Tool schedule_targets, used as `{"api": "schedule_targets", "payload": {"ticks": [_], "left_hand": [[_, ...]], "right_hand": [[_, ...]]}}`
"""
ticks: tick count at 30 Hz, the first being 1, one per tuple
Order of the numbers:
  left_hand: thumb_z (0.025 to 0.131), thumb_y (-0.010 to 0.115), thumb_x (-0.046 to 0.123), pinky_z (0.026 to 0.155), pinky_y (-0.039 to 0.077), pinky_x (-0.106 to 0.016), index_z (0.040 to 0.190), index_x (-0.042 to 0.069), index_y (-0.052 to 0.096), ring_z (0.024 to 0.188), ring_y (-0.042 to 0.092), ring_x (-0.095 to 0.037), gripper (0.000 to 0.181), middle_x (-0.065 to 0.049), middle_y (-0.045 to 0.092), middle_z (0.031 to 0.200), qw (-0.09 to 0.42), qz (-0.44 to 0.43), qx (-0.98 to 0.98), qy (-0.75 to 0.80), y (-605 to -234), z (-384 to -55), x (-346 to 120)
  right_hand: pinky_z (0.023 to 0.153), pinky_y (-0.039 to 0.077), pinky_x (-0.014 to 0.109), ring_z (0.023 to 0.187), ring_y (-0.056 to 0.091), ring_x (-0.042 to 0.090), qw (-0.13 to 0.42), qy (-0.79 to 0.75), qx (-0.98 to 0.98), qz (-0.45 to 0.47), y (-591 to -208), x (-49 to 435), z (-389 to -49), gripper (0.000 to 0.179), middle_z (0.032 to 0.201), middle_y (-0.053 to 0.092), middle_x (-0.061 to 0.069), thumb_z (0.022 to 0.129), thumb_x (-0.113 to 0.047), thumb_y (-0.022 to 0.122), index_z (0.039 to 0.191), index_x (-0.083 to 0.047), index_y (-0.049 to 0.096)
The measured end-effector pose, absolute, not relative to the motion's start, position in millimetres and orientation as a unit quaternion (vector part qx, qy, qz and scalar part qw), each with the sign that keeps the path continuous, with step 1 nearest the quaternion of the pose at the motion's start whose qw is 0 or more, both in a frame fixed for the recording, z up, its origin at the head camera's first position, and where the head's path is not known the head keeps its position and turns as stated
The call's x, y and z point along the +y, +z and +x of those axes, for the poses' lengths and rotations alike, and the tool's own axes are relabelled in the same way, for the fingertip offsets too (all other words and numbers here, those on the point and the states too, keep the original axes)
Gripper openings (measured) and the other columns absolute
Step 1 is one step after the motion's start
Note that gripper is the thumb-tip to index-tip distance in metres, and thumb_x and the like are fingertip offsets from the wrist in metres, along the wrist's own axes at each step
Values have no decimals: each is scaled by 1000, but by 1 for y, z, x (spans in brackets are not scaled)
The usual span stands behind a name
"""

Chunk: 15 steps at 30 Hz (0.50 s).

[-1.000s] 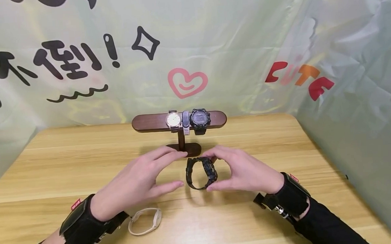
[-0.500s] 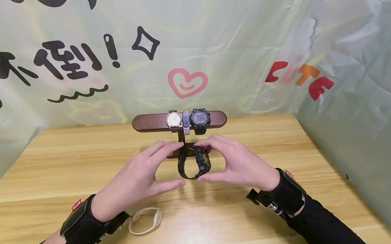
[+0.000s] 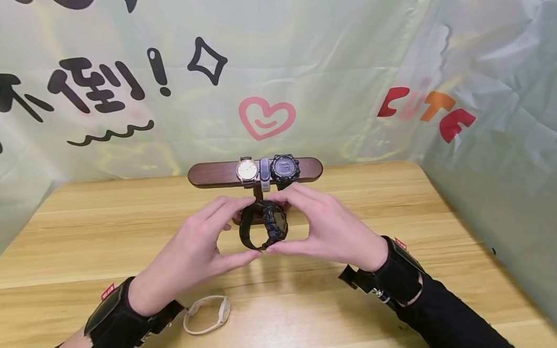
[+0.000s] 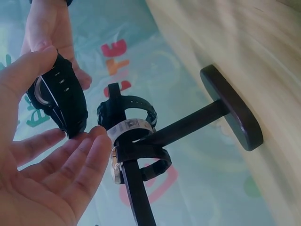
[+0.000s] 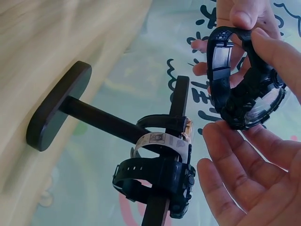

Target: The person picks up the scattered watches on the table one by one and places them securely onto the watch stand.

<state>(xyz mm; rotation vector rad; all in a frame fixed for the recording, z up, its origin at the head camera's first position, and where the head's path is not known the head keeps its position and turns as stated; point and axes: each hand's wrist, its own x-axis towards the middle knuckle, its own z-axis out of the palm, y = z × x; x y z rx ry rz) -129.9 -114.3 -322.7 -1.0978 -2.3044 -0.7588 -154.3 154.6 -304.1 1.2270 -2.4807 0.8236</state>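
Clock positions are taken about the raised black watch (image 3: 276, 222) in the head view. At 10 o'clock, bold black characters (image 3: 109, 106) are printed on a creased, pale green sheet (image 3: 347, 49); below spreads a wooden table (image 3: 73, 232) with straight grain and a slight gloss. At 9 o'clock, the left hand (image 3: 192, 247) is curved, thumb and fingertips moderately parted at the strap side of the loop; whether they grip it cannot be told. At 7 o'clock, a slim, smooth white band (image 3: 224, 310) lies on the tabletop as a ring. At 12 o'clock stands a T-shaped, dark brown display stand (image 3: 214, 174): round-ended beam, post and rounded foot. Looped around its beam, left to right, are a round gold-rimmed watch (image 3: 247, 170), a narrow fitness band (image 3: 264, 170) with a pale strap, and a bulky black digital watch (image 3: 285, 167). At centre, the raised watch, its ridged case and strap forming a ring, is off the table and apart from the beam. At 3 o'clock, the right hand (image 3: 326, 226) pinches its case side between thumb and fingers. At 2 o'clock, coloured letters (image 3: 440, 101) read "CUTE".
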Motion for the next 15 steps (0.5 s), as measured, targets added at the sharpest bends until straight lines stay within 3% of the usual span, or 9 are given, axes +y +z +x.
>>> {"api": "schedule_targets", "payload": {"ticks": [9,15], "left_hand": [[76,99,25,76,64,-29,147,7,60,94,70,-15,83,-6,72,124,242,-401,-837,-281,-322,-131,-115],[75,99,23,74,64,-29,146,7,60,94,71,-15,83,-7,72,123,242,-399,-838,-282,-323,-132,-116]], "right_hand": [[93,62,32,109,67,8,137,283,-846,430,-303,153,-154,74,122,67,-4,80,-43,96,142,-17,66],[98,62,33,114,69,10,120,286,-841,444,-302,155,-155,70,127,67,-1,84,-34,94,145,-16,63]]}}
